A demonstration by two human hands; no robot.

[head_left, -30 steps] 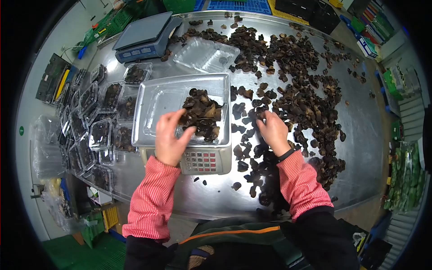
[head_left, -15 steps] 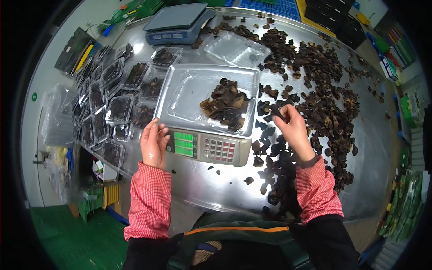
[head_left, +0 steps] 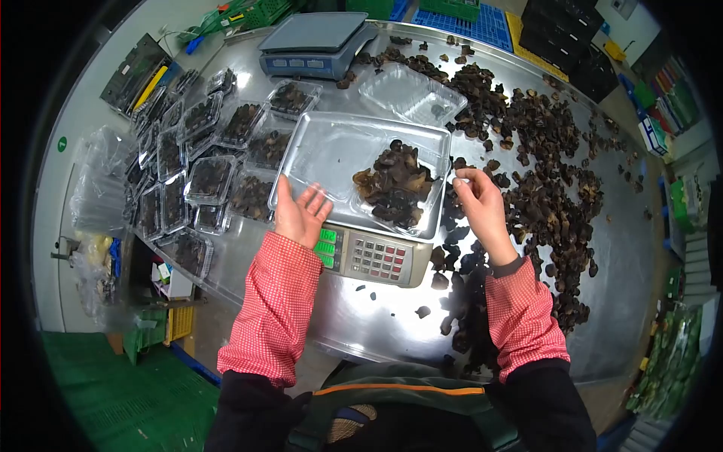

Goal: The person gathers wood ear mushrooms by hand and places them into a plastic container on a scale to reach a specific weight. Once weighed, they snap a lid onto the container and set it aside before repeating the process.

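A digital scale (head_left: 392,261) with a steel pan stands in front of me. On its pan lies a clear plastic container (head_left: 309,154), with dark dried fungus (head_left: 395,184) heaped in its right part. My left hand (head_left: 303,215) is palm up with fingers spread over the pan's front left corner, covering part of the green display; nothing lies in it. My right hand (head_left: 480,207) is at the pan's right edge, fingers curled, thumb and index finger slightly apart, with nothing visible between them. Loose fungus pieces (head_left: 538,151) lie beyond it.
Filled clear boxes (head_left: 211,179) crowd the table's left side. A second scale (head_left: 312,45) and an empty clear tray (head_left: 413,94) stand at the back. Black crates (head_left: 557,30) are at the back right, and more fungus spreads down the right side of the steel table (head_left: 621,301).
My left hand has moved right and opened over the pan. My right hand no longer shows the dark piece it held. The view has shifted slightly.
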